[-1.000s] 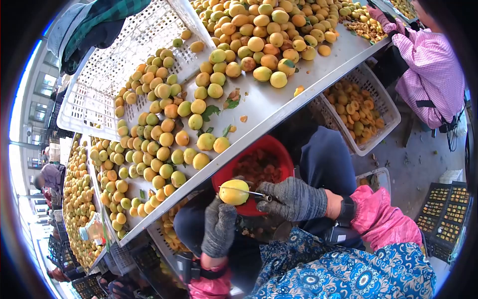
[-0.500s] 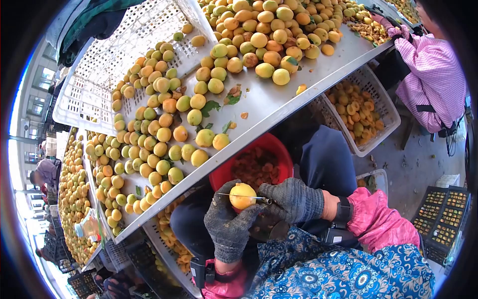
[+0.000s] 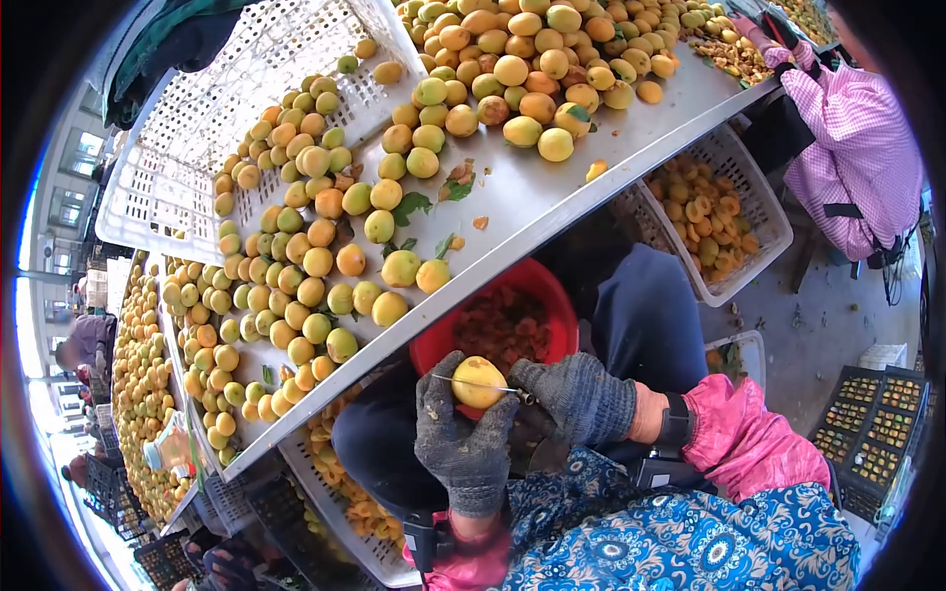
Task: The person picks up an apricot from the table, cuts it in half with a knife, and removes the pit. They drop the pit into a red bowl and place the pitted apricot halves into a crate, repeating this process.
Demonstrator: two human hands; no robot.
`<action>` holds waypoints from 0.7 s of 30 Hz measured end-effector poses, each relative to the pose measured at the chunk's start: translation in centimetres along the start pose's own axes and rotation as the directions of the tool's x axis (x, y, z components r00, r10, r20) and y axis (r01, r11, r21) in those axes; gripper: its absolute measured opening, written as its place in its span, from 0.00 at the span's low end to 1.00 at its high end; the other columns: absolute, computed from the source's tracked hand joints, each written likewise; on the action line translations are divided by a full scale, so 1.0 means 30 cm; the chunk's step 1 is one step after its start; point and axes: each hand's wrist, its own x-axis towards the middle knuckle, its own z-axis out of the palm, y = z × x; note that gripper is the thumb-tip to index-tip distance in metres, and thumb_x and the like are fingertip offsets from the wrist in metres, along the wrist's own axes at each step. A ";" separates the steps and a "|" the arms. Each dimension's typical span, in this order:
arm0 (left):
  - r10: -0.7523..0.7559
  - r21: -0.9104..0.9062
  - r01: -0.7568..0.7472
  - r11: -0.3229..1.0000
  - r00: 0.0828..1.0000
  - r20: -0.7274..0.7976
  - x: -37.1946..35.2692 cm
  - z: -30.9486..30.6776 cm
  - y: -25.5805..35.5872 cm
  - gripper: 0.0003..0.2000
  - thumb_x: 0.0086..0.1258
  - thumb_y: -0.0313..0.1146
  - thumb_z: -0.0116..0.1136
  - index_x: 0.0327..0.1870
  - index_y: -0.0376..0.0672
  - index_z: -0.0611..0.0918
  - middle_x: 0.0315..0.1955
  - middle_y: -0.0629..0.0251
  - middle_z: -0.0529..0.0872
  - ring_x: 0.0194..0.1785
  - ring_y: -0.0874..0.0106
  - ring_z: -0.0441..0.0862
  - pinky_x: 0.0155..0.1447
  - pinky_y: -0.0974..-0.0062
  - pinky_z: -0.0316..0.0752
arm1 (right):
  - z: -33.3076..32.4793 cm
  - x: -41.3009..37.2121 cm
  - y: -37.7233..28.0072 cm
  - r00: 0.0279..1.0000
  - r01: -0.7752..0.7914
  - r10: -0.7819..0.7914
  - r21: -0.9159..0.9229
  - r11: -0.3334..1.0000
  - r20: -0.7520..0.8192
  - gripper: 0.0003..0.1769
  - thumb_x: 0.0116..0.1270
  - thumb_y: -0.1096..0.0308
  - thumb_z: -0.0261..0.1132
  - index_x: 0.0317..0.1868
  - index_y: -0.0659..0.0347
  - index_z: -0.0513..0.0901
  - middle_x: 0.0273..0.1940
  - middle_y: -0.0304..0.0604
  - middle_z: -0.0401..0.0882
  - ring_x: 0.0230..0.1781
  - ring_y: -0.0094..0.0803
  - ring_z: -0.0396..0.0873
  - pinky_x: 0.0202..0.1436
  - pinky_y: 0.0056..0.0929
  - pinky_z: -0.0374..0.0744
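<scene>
The person sat close under the edge of a sloping metal table (image 3: 581, 212), both hands in grey knitted gloves and pink sleeves. The left hand (image 3: 458, 443) was clamped on a yellow apricot (image 3: 479, 382), fingers curled up around its lower side and the thumb pressed against its near face, holding it above the lap and just in front of a red bowl (image 3: 557, 300). The right hand (image 3: 576, 396) was closed tight around the handle of a thin knife (image 3: 510, 391), whose narrow blade ran level across the apricot and poked out past its far side. I could not tell how deep the blade had gone into the fruit. The red bowl, tucked under the table edge against a dark blue trouser leg, held brownish-orange fruit pieces. On the table above lay a loose heap of apricots (image 3: 315, 261), yellow, green and orange, with a few leaves among them, spilling from a white plastic crate (image 3: 187, 158) tipped on its side. To the right, below the table, a white basket (image 3: 764, 231) was partly filled with orange halved fruit. Beyond it another person in a pink checked sleeve (image 3: 867, 138) worked at the same table. Black trays (image 3: 887, 428) of small fruit pieces were stacked on the floor at the far right.
</scene>
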 end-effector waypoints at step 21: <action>-0.260 -0.385 0.435 0.814 0.865 0.428 -0.032 -0.119 -0.071 0.21 0.66 0.31 0.59 0.59 0.31 0.75 0.49 0.62 0.81 0.52 0.73 0.77 0.57 0.75 0.72 | -0.066 0.039 -0.035 0.992 0.118 -0.098 0.281 0.952 -0.082 0.24 0.60 0.54 0.69 0.53 0.58 0.78 0.39 0.55 0.82 0.41 0.50 0.82 0.45 0.35 0.79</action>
